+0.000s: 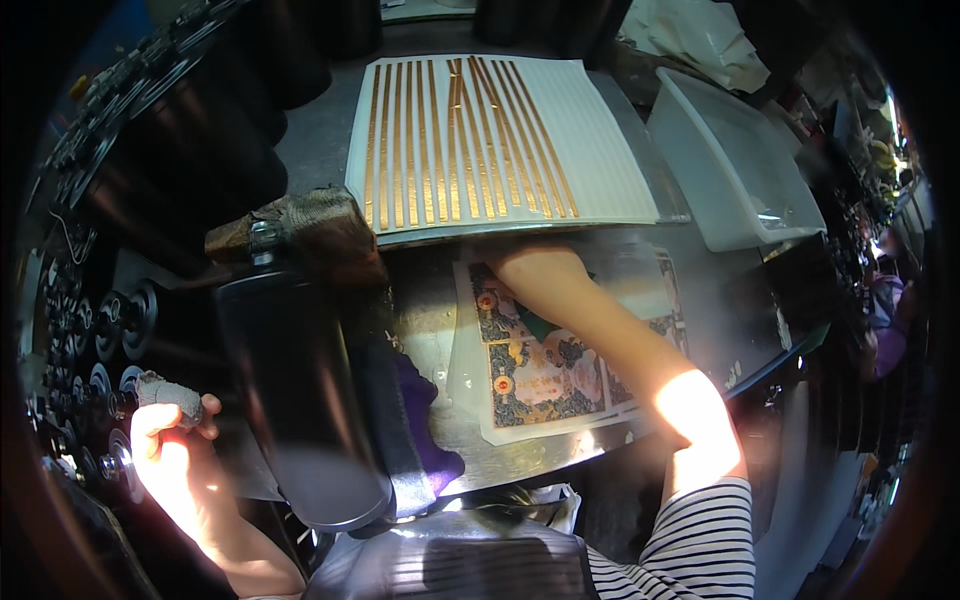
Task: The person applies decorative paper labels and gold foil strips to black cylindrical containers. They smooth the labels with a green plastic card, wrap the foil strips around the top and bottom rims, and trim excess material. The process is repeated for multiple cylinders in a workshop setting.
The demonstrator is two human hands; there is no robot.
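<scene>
At the lower left, my left hand (172, 445) is raised beside a black cylinder (300, 400), its fingers closed round a small grey wad of cloth (172, 397). My right arm stretches forward over printed label sheets (545, 385) with dark floral borders and red dots. The right hand (530, 270) reaches beneath the front edge of a raised board, and its fingers are hidden there. On that board lies a white sheet (605, 150) with several narrow gold foil strips (435, 150), some of them crossing near the middle.
A worn block with cloth on it (300, 225) sits at the cylinder's far end. Purple cloth (425, 430) lies along its right side. A translucent plastic bin (735, 165) stands at the right, and large black cylinders (180, 150) at the far left. Metal discs (125, 320) line the left.
</scene>
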